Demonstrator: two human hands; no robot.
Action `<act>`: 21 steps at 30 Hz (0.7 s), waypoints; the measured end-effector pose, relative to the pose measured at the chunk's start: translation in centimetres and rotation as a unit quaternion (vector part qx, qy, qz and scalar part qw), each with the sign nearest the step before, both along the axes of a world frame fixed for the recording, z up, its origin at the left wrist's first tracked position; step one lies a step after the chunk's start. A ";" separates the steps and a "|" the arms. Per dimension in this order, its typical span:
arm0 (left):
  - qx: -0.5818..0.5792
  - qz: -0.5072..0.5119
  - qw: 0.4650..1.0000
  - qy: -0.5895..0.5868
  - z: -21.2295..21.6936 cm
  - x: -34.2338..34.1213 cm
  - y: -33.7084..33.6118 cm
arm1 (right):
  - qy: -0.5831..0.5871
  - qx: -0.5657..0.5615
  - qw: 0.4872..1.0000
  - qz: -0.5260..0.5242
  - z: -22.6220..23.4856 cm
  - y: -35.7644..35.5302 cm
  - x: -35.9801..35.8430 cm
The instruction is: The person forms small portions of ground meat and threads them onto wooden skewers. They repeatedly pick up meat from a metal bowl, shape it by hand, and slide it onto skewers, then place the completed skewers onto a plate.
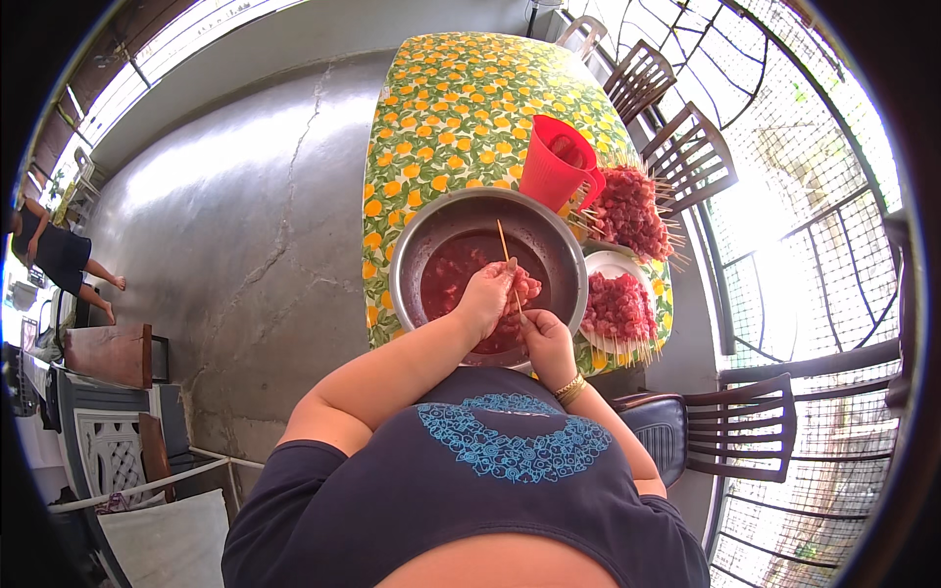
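Observation:
A wide metal basin (404, 284) on the table holds raw meat pieces in reddish liquid. Above it, my left hand (485, 297) is closed around pink raw meat (527, 286) and a thin wooden skewer (503, 238), whose upper end sticks out past the fingers. Lower down, my right hand (549, 345) pinches the same skewer near its lower end. Right of the basin, a white plate (610, 263) bears meat skewers (619, 309) with their sticks toward me. Behind it lies a bigger stack of meat skewers (629, 211).
A red plastic pitcher (545, 167) stands behind the basin. The table's cloth (441, 108) is printed with oranges and leaves. Chairs (686, 157) line the right side by a mesh window, with another chair (735, 426) near my right elbow. Another person (61, 250) is at the far left.

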State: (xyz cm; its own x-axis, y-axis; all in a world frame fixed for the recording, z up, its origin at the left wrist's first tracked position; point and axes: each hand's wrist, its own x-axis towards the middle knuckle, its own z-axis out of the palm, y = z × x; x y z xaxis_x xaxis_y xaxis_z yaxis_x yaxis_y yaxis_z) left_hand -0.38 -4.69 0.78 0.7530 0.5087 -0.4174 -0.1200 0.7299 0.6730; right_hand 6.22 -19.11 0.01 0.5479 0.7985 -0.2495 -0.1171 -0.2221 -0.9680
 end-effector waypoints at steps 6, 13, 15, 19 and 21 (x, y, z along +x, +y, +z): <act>0.028 -0.071 0.997 0.030 -2.9 1.2 -0.4 | 0.003 -0.026 0.998 -0.050 -0.1 0.0 0.9; 0.562 -0.069 0.767 0.300 -10.7 1.9 12.6 | 0.003 -0.025 0.998 -0.054 1.3 -2.1 1.9; 0.656 -0.092 0.667 0.339 -12.3 2.1 13.6 | -0.011 -0.023 0.998 -0.057 1.7 -2.7 1.8; 0.707 -0.194 0.575 0.363 -12.8 4.0 11.3 | -0.019 -0.005 0.998 -0.054 2.2 -3.5 1.5; 0.720 -0.257 0.523 0.378 -12.6 5.3 9.0 | -0.009 -0.012 0.998 -0.056 2.3 -3.7 1.4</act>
